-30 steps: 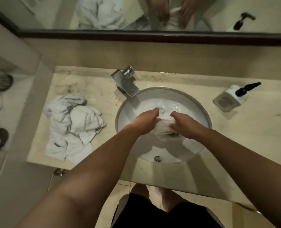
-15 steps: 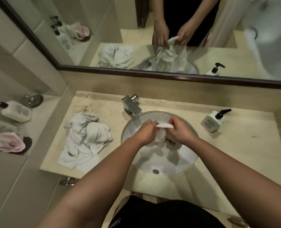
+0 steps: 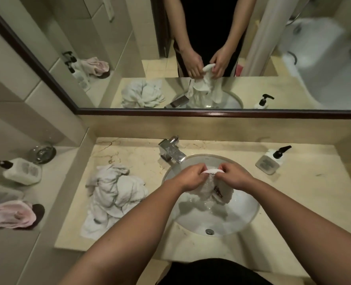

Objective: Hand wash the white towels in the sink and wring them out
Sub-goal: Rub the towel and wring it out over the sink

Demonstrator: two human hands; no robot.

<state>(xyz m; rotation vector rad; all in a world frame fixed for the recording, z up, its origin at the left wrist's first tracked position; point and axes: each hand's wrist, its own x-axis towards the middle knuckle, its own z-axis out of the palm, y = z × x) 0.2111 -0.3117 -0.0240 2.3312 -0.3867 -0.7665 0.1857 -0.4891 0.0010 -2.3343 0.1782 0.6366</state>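
A wet white towel (image 3: pixel 208 190) hangs over the round white sink (image 3: pixel 244 219). My left hand (image 3: pixel 191 176) and my right hand (image 3: pixel 235 177) both grip its top edge, a short stretch of cloth pulled taut between them. The rest of the towel droops into the basin, with a dark label showing on its right side. A heap of crumpled white towels (image 3: pixel 114 197) lies on the counter left of the sink.
A chrome tap (image 3: pixel 171 152) stands at the sink's back left. A soap pump bottle (image 3: pixel 270 161) sits on the marble counter (image 3: pixel 304 192) to the right. On the left ledge are a pump bottle (image 3: pixel 21 171), a metal dish (image 3: pixel 44 152) and a pink cloth (image 3: pixel 10 215). A mirror (image 3: pixel 129 58) covers the wall.
Both hands have lifted the towel out of the basin and spread its top edge between them. My head has tilted up, showing more of the mirror.
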